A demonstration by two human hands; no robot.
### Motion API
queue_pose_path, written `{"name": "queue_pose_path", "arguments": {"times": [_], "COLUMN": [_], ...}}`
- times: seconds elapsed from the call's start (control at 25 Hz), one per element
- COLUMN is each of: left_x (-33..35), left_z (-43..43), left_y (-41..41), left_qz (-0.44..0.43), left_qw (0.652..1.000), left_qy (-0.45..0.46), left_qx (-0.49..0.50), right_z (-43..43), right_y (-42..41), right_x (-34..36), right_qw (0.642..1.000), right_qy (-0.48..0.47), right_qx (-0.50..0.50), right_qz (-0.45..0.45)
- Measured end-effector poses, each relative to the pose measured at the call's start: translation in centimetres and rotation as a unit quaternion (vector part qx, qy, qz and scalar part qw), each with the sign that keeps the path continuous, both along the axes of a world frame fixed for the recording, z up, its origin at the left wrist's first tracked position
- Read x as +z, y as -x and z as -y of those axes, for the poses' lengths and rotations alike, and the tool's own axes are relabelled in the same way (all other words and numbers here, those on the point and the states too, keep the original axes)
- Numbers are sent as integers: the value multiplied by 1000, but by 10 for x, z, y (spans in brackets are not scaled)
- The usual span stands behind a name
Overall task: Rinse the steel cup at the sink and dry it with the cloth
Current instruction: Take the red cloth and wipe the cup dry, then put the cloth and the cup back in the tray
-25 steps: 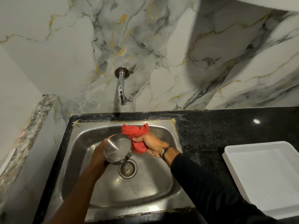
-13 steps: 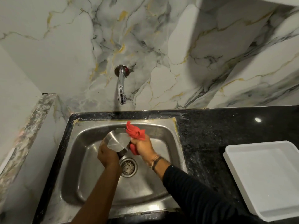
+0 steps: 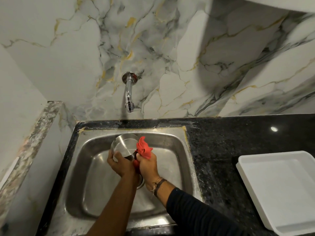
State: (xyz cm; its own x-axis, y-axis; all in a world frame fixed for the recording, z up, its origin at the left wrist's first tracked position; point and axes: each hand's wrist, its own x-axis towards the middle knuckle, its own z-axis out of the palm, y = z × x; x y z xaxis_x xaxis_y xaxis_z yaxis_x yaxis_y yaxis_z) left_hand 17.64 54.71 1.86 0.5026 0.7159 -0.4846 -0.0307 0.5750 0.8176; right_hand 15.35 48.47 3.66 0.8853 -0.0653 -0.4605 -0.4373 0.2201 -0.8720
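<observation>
Over the steel sink (image 3: 177, 160), my left hand (image 3: 120, 163) grips the steel cup (image 3: 125, 145), which is turned so its flat bottom faces me. My right hand (image 3: 147, 165) is closed on a bunched red cloth (image 3: 144, 149) pressed against the cup's right side. The two hands touch each other just under the cup. The cup's mouth is hidden from me. No water runs from the tap (image 3: 129, 99) on the wall above.
A black speckled counter (image 3: 221, 142) runs to the right of the sink, with a white rectangular tray (image 3: 279, 189) on it at the right edge. A marble wall stands behind, a low marble ledge (image 3: 34, 142) to the left. The drain (image 3: 140, 182) is partly covered by my wrists.
Both hands have moved together toward the back of the sink, closer to the tap. The cloth has gone from beside the cup to tight against its right side.
</observation>
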Motion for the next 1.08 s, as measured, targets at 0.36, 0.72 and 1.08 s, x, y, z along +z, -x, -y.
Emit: {"name": "queue_pose_path", "arguments": {"times": [0.36,0.72,1.08], "left_x": [6,6,0], "left_z": [12,149,385], "left_y": [17,81,163], "left_qz": [-22,-55,-27], "left_qw": [998,967,914], "left_qy": [-38,-16,-164], "left_qx": [-33,-248,-370], "right_z": [68,344,683], "right_y": [27,99,122], "right_x": [10,46,23], "right_qw": [992,991,956], "right_qy": [-37,-18,128], "right_qx": [102,-94,-195], "right_qz": [-71,-93,-178]}}
